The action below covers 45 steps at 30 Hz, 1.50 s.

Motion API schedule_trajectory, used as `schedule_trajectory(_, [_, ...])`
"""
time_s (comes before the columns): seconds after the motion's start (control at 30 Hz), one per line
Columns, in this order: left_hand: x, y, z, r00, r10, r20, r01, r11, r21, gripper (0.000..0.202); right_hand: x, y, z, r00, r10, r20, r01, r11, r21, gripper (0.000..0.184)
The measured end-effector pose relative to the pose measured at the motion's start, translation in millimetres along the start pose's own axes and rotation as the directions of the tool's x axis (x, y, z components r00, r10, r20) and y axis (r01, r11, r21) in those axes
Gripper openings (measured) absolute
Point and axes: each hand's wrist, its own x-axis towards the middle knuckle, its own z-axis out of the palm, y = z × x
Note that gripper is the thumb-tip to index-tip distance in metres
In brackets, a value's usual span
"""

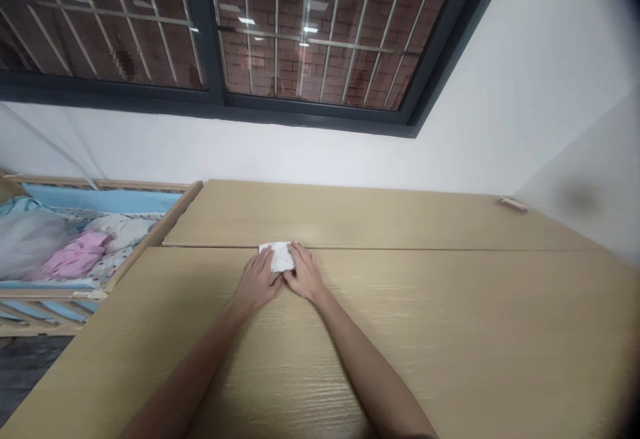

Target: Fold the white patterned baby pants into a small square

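A small folded white cloth point(280, 255) lies on the light wooden table point(450, 332), close to the seam between two tabletops. My left hand point(257, 280) rests flat on its left side, fingers stretched out. My right hand point(304, 273) lies flat on its right side, fingers extended over the cloth's edge. Both hands press on the cloth and their thumbs nearly touch below it. Part of the cloth is hidden under the fingers.
A wooden cot point(100, 239) with blue padding, grey and pink cloths point(75, 252) stands at the left, against the table. A small wooden piece point(511, 203) lies at the far right edge. A white wall and a barred window point(250, 32) lie beyond.
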Motion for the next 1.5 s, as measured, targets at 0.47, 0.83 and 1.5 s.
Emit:
schedule_trajectory(0.47, [4,4,-5.7,0.998,-0.058,-0.004,0.058,0.998,-0.011,0.046,3,7,3,0.990,0.023,-0.139,-0.007,0.994,0.113,0.057])
schedule_trajectory(0.83, [9,19,-48.6,0.970,-0.229,-0.079,0.215,0.964,-0.157,0.031,11,2,-21,0.984,0.073,-0.161,-0.024,0.958,0.285,0.040])
schedule_trajectory(1.5, [-40,98,-43.5,0.972,-0.233,0.031,0.234,0.971,-0.044,0.051,38,-13,-46,0.971,-0.167,0.170,0.146,0.980,0.132,0.040])
